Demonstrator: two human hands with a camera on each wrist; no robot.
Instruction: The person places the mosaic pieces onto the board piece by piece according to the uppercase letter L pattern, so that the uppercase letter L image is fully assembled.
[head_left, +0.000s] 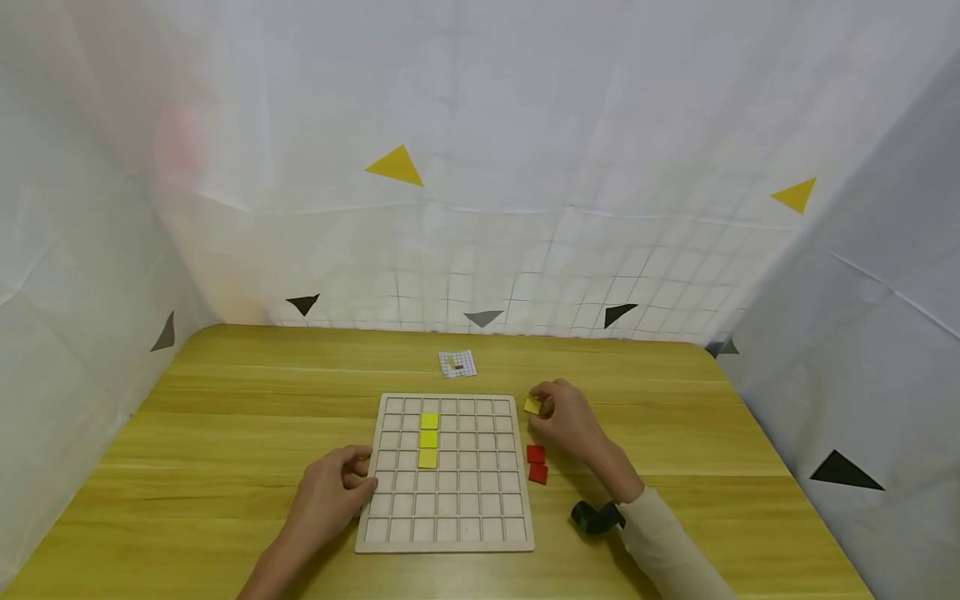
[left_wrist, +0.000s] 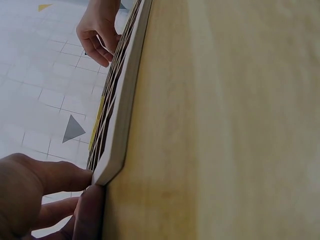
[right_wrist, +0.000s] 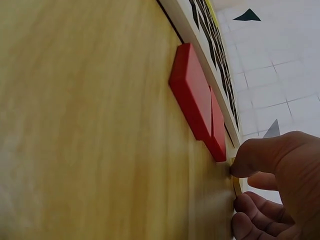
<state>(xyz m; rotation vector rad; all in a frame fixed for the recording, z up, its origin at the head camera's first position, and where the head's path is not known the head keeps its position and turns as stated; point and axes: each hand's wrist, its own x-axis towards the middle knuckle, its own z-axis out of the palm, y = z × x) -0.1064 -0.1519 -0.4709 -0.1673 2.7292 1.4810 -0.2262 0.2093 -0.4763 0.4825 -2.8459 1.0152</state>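
Note:
A pale wooden grid board (head_left: 468, 461) lies on the table, with three yellow square tiles (head_left: 428, 439) in a column in its upper left part. My left hand (head_left: 328, 492) holds the board's left edge, thumb and curled fingers against the rim; the left wrist view has the fingertips (left_wrist: 82, 176) at the board's edge. Just off the board's upper right corner, my right hand (head_left: 567, 421) pinches a loose yellow tile (head_left: 532, 405), partly hidden by the fingers in the right wrist view. Two red tiles (right_wrist: 192, 92) lie beside the board's right edge, nearer me than that hand.
Behind the board lies a small printed card (head_left: 457, 364) with a grid and coloured squares. A black strap-like device (head_left: 596, 518) is at the right sleeve (head_left: 667, 542). White cloth walls (head_left: 480, 250) with yellow, black and grey triangles surround the wooden table (head_left: 225, 433).

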